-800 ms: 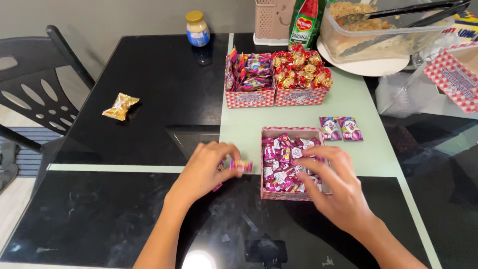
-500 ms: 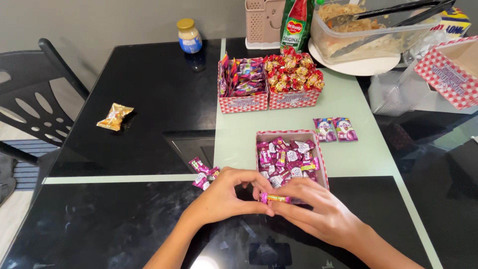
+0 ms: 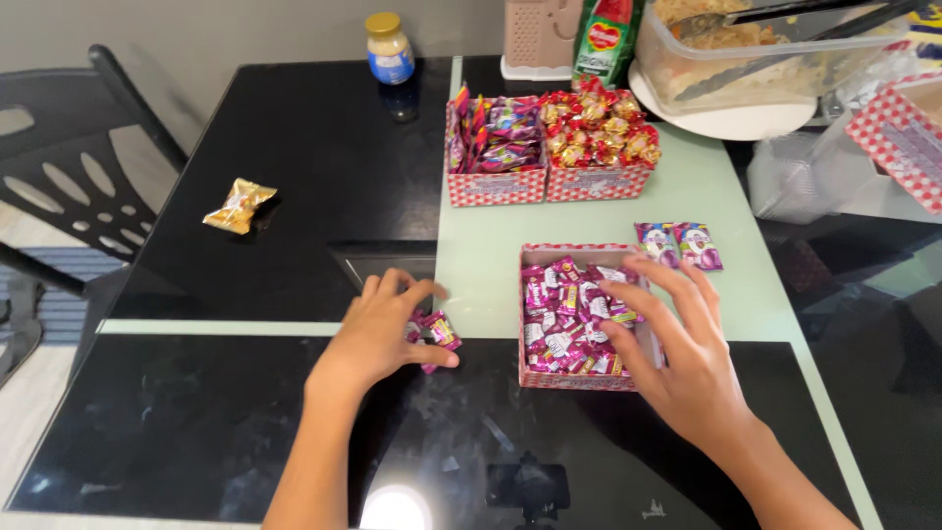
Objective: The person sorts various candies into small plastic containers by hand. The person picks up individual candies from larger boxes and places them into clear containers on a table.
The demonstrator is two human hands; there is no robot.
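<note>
On the glossy black tabletop (image 3: 245,294), your left hand (image 3: 378,329) lies flat, fingers loosely spread over a small heap of pink foil-wrapped candies (image 3: 439,332); it seems to press rather than pinch them, though the palm hides most of the heap. Your right hand (image 3: 677,344) hovers open, fingers splayed, over the red-and-white checked cardboard box (image 3: 579,378) of the same crinkly pink sweets (image 3: 564,314), touching the top layer but clasping nothing that shows. The slick wrappers could slide on the polished glass and scatter if your left hand sweeps sideways. A push from your right wrist could shove the light box along the pale green strip (image 3: 481,265). Two flat purple sachets (image 3: 679,244) lie just beyond your fingertips.
</note>
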